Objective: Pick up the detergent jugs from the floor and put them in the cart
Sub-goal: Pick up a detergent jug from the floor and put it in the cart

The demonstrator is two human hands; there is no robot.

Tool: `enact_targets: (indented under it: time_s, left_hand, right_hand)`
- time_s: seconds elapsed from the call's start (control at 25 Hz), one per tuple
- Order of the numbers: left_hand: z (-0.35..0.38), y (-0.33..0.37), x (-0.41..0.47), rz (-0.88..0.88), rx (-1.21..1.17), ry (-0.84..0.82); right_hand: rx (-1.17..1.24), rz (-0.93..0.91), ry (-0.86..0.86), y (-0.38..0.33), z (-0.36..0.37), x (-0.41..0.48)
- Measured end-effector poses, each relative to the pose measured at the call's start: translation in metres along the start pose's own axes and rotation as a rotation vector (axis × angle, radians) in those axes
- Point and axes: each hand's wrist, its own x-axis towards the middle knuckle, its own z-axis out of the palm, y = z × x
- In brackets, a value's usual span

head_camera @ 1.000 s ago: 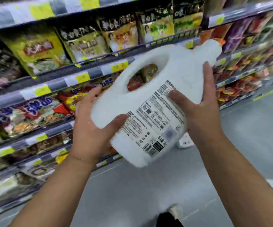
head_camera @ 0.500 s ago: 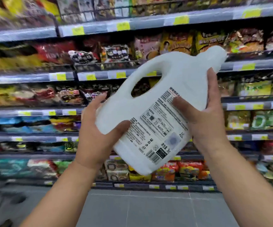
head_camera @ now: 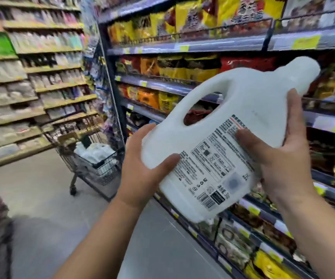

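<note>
Two hands: our left hand [head_camera: 142, 170] and right hand [head_camera: 283, 158] are clasping the detergent jug [head_camera: 233, 137], thumbs across its label.
Jug: we are carrying it tilted, right of the cart [head_camera: 102, 172] and well apart.
Cart: it is coming into view as we are turning, so delivery is nearing; white jugs [head_camera: 96, 151] are lying inside.

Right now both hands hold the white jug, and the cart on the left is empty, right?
Not empty: the head view shows other jugs sitting in the cart. The rest stands: the left hand and right hand hold the white jug, with the cart on the left.
</note>
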Motion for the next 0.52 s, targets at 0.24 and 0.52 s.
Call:
enact_targets:
  time_s: [0.24,0.52]
  left_hand:
    - [-0.099,-0.071,0.04,-0.098,0.11,0.26]
    - [-0.24,-0.19,0.121,-0.216,0.215,0.383]
  right_hand:
    - [0.111,0.128,-0.253,0.092,0.134,0.039]
    - [0.112,0.272,-0.375,0.22,0.328,0.07]
